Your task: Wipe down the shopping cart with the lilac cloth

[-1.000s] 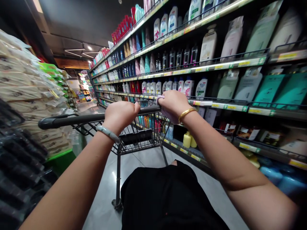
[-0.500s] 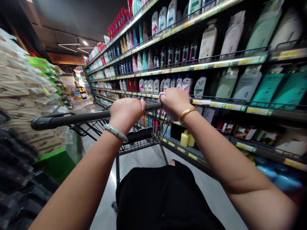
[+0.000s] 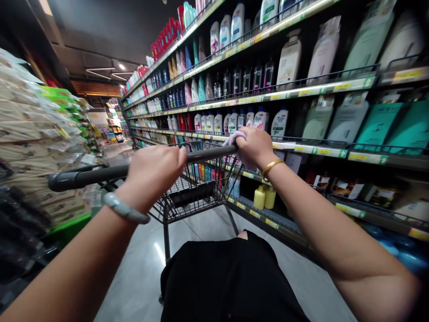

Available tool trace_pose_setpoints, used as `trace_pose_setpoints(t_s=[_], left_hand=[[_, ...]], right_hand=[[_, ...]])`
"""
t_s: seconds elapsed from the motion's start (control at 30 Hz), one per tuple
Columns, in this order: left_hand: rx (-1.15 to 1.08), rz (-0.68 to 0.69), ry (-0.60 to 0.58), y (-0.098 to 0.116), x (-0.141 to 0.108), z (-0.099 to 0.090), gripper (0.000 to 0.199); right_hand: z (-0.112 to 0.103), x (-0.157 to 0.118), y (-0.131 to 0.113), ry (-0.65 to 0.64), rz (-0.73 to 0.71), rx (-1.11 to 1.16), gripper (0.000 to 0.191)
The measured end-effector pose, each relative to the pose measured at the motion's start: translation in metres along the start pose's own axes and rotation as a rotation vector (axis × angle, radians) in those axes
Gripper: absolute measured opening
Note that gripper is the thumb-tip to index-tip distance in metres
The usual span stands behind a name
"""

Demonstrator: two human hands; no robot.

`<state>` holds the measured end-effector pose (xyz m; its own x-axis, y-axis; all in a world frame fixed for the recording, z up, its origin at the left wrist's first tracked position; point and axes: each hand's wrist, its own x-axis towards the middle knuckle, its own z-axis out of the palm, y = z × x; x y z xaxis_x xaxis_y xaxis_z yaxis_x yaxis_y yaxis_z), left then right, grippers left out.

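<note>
Both hands are on the dark handle (image 3: 211, 154) of a wire shopping cart (image 3: 191, 201). My left hand (image 3: 154, 172), with a pale stone bangle (image 3: 124, 210) at the wrist, is wrapped round the handle left of its middle. Farther right, my right hand (image 3: 255, 146) grips the same bar, and a gold bangle (image 3: 272, 167) circles that wrist. A light purple cloth (image 3: 234, 137) is pinched between the right hand and the bar. Inside the cart basket, no goods can be made out.
Shelves of shampoo and pump bottles (image 3: 288, 60) run along the right side, close to the cart. Stacked packaged goods (image 3: 27, 147) line the left. Grey tiled floor (image 3: 134, 268) shows between them, and the aisle stretches ahead at the upper left.
My left hand has slid left along the handle, away from my right hand. The right hand and its end of the bar sit slightly farther right and lower, with more purple cloth showing.
</note>
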<state>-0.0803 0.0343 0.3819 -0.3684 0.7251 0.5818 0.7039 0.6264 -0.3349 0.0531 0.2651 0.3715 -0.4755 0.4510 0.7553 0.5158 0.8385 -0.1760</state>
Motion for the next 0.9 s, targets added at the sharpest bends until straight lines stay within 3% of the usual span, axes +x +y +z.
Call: trace_pose_setpoints(t_s=[0.1, 0.2, 0.3, 0.43, 0.53, 0.67, 0.77, 0.9], left_hand=[[0.056, -0.066, -0.019, -0.015, -0.004, 0.004, 0.076], [0.064, -0.101, 0.005, -0.017, -0.004, 0.009, 0.077], [0.051, -0.122, 0.025, -0.011, -0.005, 0.009, 0.078], [0.012, -0.146, 0.008, 0.001, -0.005, 0.003, 0.077], [-0.013, -0.134, 0.030, 0.009, -0.003, 0.003, 0.073], [0.008, -0.072, 0.069, 0.014, -0.001, 0.006, 0.074], [0.018, -0.060, 0.066, 0.015, -0.004, 0.006, 0.076], [-0.040, -0.057, 0.104, 0.018, -0.008, 0.006, 0.073]], right_hand=[[0.003, -0.001, -0.033, -0.040, -0.021, -0.013, 0.038], [0.007, -0.013, -0.066, 0.009, -0.199, 0.070, 0.037], [0.005, -0.013, -0.063, -0.023, -0.314, 0.136, 0.034], [-0.005, 0.004, -0.045, -0.177, -0.117, 0.053, 0.034], [-0.004, 0.000, -0.067, -0.134, -0.066, 0.028, 0.036], [0.004, -0.021, -0.099, -0.003, -0.277, 0.182, 0.035], [0.004, -0.016, -0.080, -0.073, -0.343, 0.237, 0.033], [-0.002, 0.006, -0.039, -0.145, -0.166, 0.149, 0.032]])
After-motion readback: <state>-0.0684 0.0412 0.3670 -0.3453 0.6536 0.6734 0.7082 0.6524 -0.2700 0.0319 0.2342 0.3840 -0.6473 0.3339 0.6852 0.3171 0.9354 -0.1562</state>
